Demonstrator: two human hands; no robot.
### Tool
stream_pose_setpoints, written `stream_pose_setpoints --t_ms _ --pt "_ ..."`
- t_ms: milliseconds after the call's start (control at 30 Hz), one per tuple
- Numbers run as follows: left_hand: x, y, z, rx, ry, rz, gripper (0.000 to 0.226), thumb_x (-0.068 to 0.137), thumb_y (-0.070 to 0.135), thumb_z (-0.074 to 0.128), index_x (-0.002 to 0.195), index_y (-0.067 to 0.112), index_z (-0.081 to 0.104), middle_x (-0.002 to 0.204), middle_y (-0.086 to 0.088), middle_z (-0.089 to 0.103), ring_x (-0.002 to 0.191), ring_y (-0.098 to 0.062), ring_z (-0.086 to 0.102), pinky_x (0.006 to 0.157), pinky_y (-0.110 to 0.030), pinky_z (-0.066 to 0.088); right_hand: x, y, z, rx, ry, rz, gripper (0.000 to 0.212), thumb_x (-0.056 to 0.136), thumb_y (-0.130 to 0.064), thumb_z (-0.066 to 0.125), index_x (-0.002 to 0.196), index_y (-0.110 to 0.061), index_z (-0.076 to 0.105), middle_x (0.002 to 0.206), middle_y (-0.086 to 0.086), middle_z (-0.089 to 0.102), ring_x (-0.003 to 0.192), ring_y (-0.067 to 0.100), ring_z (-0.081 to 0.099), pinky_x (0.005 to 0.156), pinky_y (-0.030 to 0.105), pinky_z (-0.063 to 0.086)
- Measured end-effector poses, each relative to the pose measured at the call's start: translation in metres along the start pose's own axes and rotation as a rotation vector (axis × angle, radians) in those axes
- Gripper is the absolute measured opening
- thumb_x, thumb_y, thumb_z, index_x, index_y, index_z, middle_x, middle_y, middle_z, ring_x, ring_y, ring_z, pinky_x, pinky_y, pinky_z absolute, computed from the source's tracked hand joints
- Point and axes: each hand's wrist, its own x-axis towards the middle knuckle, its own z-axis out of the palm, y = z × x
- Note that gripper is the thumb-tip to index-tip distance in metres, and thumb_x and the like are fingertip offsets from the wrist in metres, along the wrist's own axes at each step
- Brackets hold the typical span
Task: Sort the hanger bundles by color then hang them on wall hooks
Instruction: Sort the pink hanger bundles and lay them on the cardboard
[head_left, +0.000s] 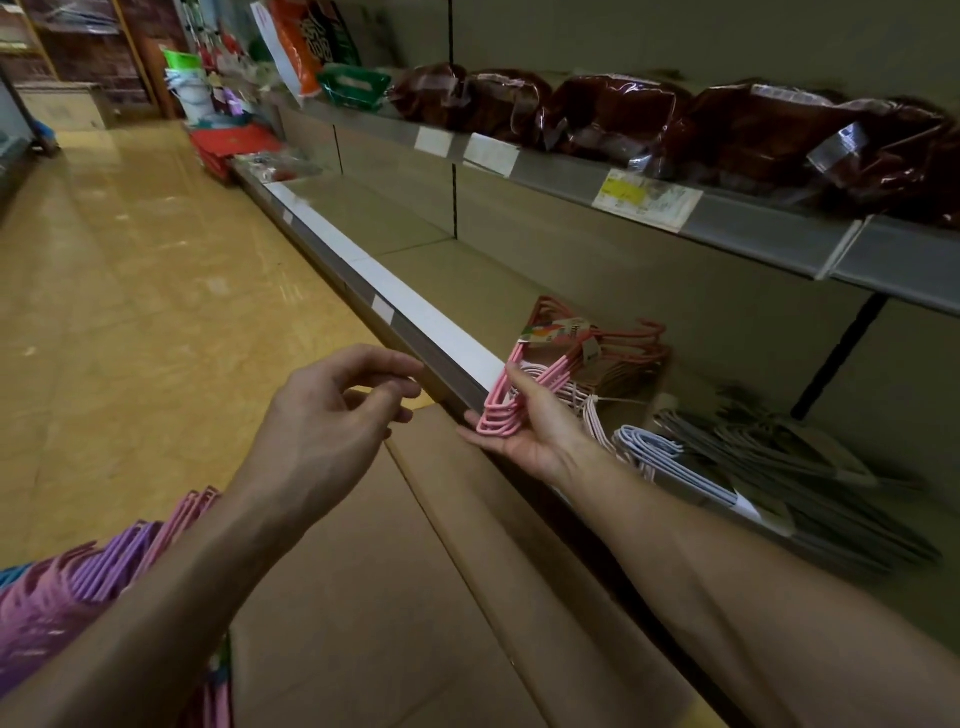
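the tiled floor (130, 270) is filling the 9 to 11 o'clock part of the view. the lower shelf (415, 270) is running from 11 o'clock down toward 4 o'clock, with a white price strip (415, 312) along its front edge. the upper shelf (753, 228) is crossing from 12 to 3 o'clock and is carrying a row of dark red packaged goods (727, 119) in clear wrap. flat cardboard boxes (389, 571) are lying below the lower shelf at 6 o'clock.

on the lower shelf at 4 o'clock a grey hanger bundle (779, 462) is lying flat, with a pale blue hanger bundle (670, 457) just beside it toward the centre. a coral hanger bundle (613, 343) with a paper label is lying near 2 o'clock of centre. at 8 o'clock a stack of purple and pink hangers (78, 587) is showing behind the left forearm.

the right hand (524, 421) is reaching to the shelf edge just right of centre, palm up, its fingers (519, 387) curling around the corner of the pink hanger bundle (511, 395) and holding it tilted over the shelf lip. a whitish bundle is lying touching it behind.

the left hand (332, 410) is hovering just left of centre, apart from the pink hanger bundle, holding nothing, thumb and fingertips drawn narrowly together.
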Motion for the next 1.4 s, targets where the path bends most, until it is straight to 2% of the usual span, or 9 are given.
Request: stream_pose_setpoints --t_ms 100,200,300,400,833,933,1067,1267,1400 --pt "-0.001 -0.004 -0.007 0.022 -0.012 -0.009 0.022 0.1 0.016 0.054 0.102 0.032 0.068 0.097 0.011 0.071 0.084 0.0 0.069 0.078 -0.028 0.058 0.002 0.003 0.003 0.06 0.007 -0.021 0.029 0.09 -0.016 0.072 0.114 -0.005 0.059 0.116 0.022 0.06 0.086 0.032 0.067 0.065 0.04 0.06" --pt "-0.003 -0.005 -0.014 0.04 -0.008 -0.006 0.022 0.1 0.016 0.053 0.103 0.031 0.068 0.098 0.011 0.07 0.084 -0.002 0.069 0.077 -0.027 0.058 0.006 0.004 0.006 0.067 0.044 -0.036 0.017 0.096 -0.011 0.063 0.111 -0.006 0.055 0.104 0.02 0.059 0.062 0.018 0.057 0.041 0.023 0.043" --pt "-0.006 -0.004 -0.021 0.068 -0.02 0.001 0.021 0.1 0.016 0.051 0.106 0.03 0.067 0.1 0.01 0.069 0.087 -0.006 0.069 0.074 -0.023 0.057 0.008 0.003 0.007 0.082 0.053 -0.043 0.018 0.098 -0.006 0.053 0.116 -0.007 0.051 0.092 0.016 0.059 0.056 0.014 0.051 0.036 0.022 0.036" --pt "-0.009 -0.003 -0.029 0.077 -0.017 0.009 0.022 0.1 0.016 0.052 0.105 0.03 0.067 0.1 0.01 0.07 0.087 -0.007 0.069 0.076 -0.027 0.058 0.001 0.001 0.005 0.08 0.036 -0.04 0.02 0.1 -0.004 0.049 0.119 -0.006 0.049 0.084 0.013 0.056 0.056 0.013 0.047 0.037 0.019 0.033" --pt "-0.018 0.0 -0.048 0.131 -0.038 -0.004 0.018 0.1 0.02 0.054 0.109 0.029 0.067 0.1 0.011 0.07 0.086 -0.007 0.07 0.075 -0.025 0.057 -0.012 -0.026 -0.018 -0.019 -0.058 -0.107 0.044 0.099 -0.006 0.05 0.142 -0.002 0.043 0.089 0.016 0.059 0.059 0.014 0.051 0.04 0.021 0.039" --pt "-0.017 0.001 -0.052 0.088 -0.018 -0.03 0.019 0.099 0.018 0.055 0.107 0.029 0.068 0.1 0.009 0.07 0.085 -0.007 0.07 0.073 -0.026 0.058 -0.019 -0.022 -0.025 -0.046 -0.105 -0.1 0.04 0.1 -0.006 0.05 0.139 -0.001 0.045 0.091 0.016 0.06 0.059 0.013 0.052 0.042 0.02 0.04" --pt "-0.015 0.0 -0.056 -0.012 0.038 -0.13 0.019 0.099 0.016 0.056 0.112 0.024 0.067 0.105 0.003 0.068 0.09 -0.014 0.07 0.08 -0.035 0.059 -0.038 -0.011 -0.03 -0.096 -0.194 -0.053 0.036 0.097 -0.005 0.051 0.133 -0.006 0.046 0.093 0.019 0.061 0.06 0.014 0.052 0.044 0.018 0.04" --pt "-0.01 -0.01 -0.066 -0.12 0.083 -0.27 0.025 0.1 0.014 0.055 0.124 0.017 0.06 0.113 -0.004 0.065 0.096 -0.02 0.069 0.083 -0.038 0.059 -0.072 0.001 -0.019 -0.245 -0.344 0.08 0.029 0.088 -0.002 0.055 0.11 -0.018 0.045 0.094 0.022 0.064 0.06 0.016 0.052 0.044 0.019 0.04" --pt "-0.003 -0.016 -0.075 -0.45 0.173 -0.494 0.033 0.098 0.014 0.058 0.13 0.008 0.055 0.124 -0.011 0.061 0.104 -0.029 0.066 0.093 -0.043 0.055 -0.087 0.022 -0.007 -0.288 -0.507 0.2 0.026 0.091 -0.001 0.058 0.109 -0.015 0.047 0.098 0.023 0.064 0.061 0.017 0.054 0.043 0.02 0.041"
